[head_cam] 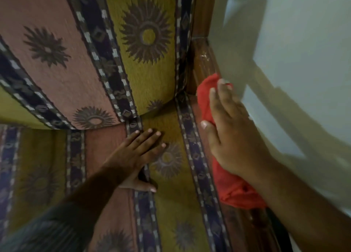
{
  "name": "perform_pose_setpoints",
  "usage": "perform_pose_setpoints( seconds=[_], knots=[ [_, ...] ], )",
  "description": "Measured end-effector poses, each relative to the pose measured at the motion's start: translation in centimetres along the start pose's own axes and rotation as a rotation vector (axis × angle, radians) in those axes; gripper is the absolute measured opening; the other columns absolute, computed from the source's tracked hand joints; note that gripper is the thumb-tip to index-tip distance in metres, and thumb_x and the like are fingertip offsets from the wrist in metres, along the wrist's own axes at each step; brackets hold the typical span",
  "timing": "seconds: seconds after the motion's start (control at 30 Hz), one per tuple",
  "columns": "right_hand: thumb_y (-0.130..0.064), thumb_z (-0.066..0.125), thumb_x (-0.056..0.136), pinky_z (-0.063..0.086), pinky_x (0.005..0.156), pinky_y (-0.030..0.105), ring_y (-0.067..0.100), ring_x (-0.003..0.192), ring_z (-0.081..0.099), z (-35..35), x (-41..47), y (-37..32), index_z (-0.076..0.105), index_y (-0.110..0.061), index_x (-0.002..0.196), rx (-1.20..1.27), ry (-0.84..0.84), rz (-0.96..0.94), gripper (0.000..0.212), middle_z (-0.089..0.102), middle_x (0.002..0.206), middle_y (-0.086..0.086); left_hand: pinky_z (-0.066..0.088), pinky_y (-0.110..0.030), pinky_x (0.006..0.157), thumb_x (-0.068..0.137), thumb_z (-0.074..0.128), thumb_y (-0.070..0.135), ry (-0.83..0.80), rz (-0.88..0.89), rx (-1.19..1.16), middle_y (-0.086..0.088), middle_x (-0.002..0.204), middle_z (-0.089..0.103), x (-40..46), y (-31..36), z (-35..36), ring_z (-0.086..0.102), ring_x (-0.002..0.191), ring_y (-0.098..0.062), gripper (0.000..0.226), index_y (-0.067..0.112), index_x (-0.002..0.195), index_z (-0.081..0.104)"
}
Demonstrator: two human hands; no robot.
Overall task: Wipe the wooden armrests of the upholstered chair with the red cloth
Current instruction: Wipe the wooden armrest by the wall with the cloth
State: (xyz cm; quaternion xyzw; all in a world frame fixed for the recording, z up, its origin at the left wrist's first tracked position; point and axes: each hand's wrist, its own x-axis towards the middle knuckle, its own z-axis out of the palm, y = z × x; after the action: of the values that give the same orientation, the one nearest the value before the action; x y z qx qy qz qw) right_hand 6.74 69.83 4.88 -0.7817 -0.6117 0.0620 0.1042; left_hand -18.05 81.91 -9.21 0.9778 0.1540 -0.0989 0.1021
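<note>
Red cloth (209, 107) bunched lengthwise on wooden armrest (204, 62) at chair's right side, long axis following the rail from near edge toward the backrest (148, 62). Right hand (233, 134) flat on top of cloth, fingers extended, pressing rather than clenched. Left hand (138, 155) spread, palm down, on patterned seat cushion (171, 204). Pale wall (294, 43) just beside armrest.
</note>
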Motion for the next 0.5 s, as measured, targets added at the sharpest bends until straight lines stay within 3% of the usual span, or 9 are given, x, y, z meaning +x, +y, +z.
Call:
perform_pose_setpoints(
  seconds=[0.07,0.17,0.3,0.5],
  knots=[
    [-0.043,0.026,0.103,0.011,0.119,0.037,0.024,0.153,0.000,0.4,-0.5,-0.1,0.004,-0.012,0.157,0.091,0.031,0.099,0.066,-0.003,0.167,0.009,0.013,-0.054,0.120,0.062,0.035,0.101,-0.004,-0.007,0.005,-0.012,0.165,0.019,0.0,0.0,0.0,0.015,0.152,-0.034,0.126,0.023,0.159,0.013],
    [-0.041,0.025,0.103,0.008,0.115,0.037,0.029,0.153,0.009,0.5,-1.1,-0.6,0.007,-0.007,0.156,0.073,0.067,0.158,0.065,0.002,0.166,0.015,0.014,-0.055,0.119,0.062,0.035,0.101,-0.013,-0.013,-0.015,-0.013,0.164,0.022,0.0,-0.1,0.0,0.018,0.151,-0.035,0.126,0.021,0.158,0.016],
    [-0.030,0.029,0.100,0.015,0.119,0.044,0.036,0.153,0.010,0.4,-0.8,-0.7,0.012,-0.002,0.155,-0.133,0.044,0.044,0.064,0.010,0.165,0.019,0.016,-0.056,0.117,0.063,0.035,0.101,-0.016,-0.004,-0.024,-0.015,0.162,0.025,0.2,-0.3,0.2,0.022,0.149,-0.037,0.126,0.019,0.158,0.019],
    [-0.031,0.031,0.098,0.018,0.123,0.050,0.028,0.154,0.008,-0.7,2.9,0.5,0.019,-0.005,0.155,-0.045,-0.048,-0.130,0.064,0.012,0.166,0.012,0.017,-0.057,0.116,0.063,0.035,0.101,-0.037,0.001,-0.060,-0.017,0.160,0.030,0.4,-0.4,0.0,0.021,0.148,-0.035,0.126,0.018,0.157,0.021]
  ],
)
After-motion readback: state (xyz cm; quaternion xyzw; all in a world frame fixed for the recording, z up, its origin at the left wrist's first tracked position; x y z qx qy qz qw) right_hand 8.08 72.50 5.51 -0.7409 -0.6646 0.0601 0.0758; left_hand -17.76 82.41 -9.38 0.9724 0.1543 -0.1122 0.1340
